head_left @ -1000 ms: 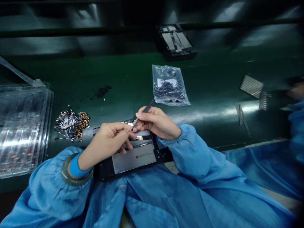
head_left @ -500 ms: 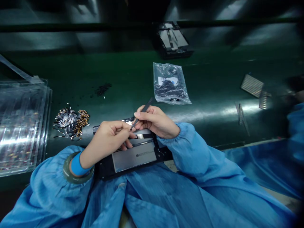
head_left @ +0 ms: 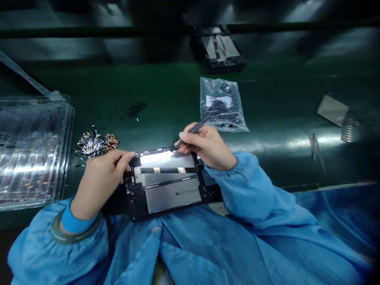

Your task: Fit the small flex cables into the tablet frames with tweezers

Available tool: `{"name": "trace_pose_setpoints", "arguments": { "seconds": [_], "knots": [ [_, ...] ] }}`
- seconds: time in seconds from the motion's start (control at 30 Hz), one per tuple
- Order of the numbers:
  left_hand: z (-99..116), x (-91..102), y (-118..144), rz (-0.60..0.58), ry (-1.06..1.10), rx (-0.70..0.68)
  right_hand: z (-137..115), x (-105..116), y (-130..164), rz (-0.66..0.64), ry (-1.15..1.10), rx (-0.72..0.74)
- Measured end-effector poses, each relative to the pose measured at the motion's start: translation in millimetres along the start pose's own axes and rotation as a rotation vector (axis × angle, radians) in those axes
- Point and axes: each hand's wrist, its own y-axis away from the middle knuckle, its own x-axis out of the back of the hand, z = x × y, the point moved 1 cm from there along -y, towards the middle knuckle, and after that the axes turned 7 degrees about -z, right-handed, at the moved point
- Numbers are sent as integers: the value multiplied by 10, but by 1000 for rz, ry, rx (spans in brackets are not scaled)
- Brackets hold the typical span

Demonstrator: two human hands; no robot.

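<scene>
My left hand (head_left: 99,178) pinches the rigid, light open tablet (head_left: 166,184) by its frame edge, sparing fragile internals, while my right hand (head_left: 209,146) clamps thin tweezers (head_left: 192,130).

Green table (head_left: 166,99), blue sleeves (head_left: 255,190), black-framed silver panel (head_left: 173,194), dark grey tool (head_left: 194,128)

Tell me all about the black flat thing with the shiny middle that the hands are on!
The device is an opened black frame lying flat at the table's near edge. Silvery metal plates fill it, crossed by a dark strip. The left hand grips its left corner; the right hand touches a thin dark tool to its top edge.
</scene>
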Motion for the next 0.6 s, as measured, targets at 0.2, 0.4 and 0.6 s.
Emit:
{"name": "trace_pose_setpoints", "arguments": {
  "seconds": [0.2, 0.4, 0.6],
  "knots": [
    [-101, -57, 70, 115, 66, -123, 95, -75, -97, 7, 95, 68],
    [133, -226, 19, -93, 176, -271, 76, -85, -50, -31, 146, 89],
    [-188, -113, -36, 309, -267, -94, 108, 74, -28, 143, 238, 144]
  ]
}}
